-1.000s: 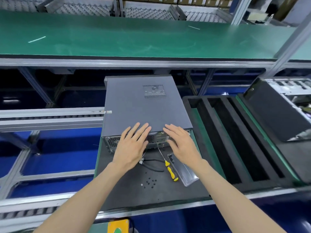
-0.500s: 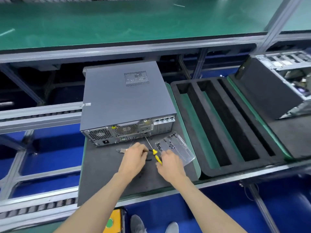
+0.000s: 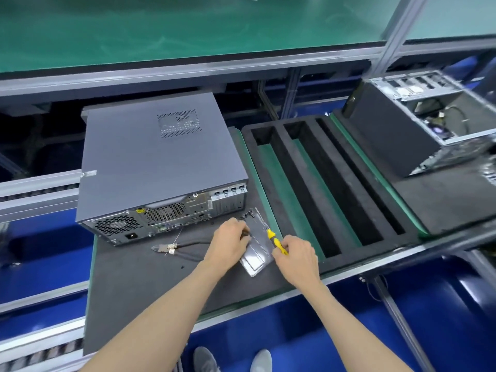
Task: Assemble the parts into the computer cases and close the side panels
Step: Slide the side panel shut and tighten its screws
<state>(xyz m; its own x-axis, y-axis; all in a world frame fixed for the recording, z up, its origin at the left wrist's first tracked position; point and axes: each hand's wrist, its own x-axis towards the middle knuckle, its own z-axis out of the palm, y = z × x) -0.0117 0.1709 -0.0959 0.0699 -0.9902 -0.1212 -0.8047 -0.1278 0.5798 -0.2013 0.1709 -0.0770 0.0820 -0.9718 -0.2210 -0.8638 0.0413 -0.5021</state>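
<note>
A grey computer case (image 3: 158, 162) lies flat on a black foam mat (image 3: 134, 285), its side panel on and its rear ports facing me. In front of it my right hand (image 3: 296, 257) grips the yellow handle of a screwdriver (image 3: 276, 241). My left hand (image 3: 229, 242) has its fingers curled over small black screws beside a clear plastic tray (image 3: 256, 260); what it pinches is hidden. Several more screws (image 3: 248, 214) lie near the tray's far end. A second case (image 3: 429, 122) stands open at the far right.
A black cable with a tagged connector (image 3: 167, 249) lies on the mat left of my hands. A black foam tray with three long slots (image 3: 322, 189) sits to the right. A green bench top (image 3: 188, 25) runs behind, conveyor rails (image 3: 35, 189) to the left.
Both hands left the case's rear edge and came down to the mat. The right hand took hold of the screwdriver and lifted it; the left moved right onto the screws by the plastic tray.
</note>
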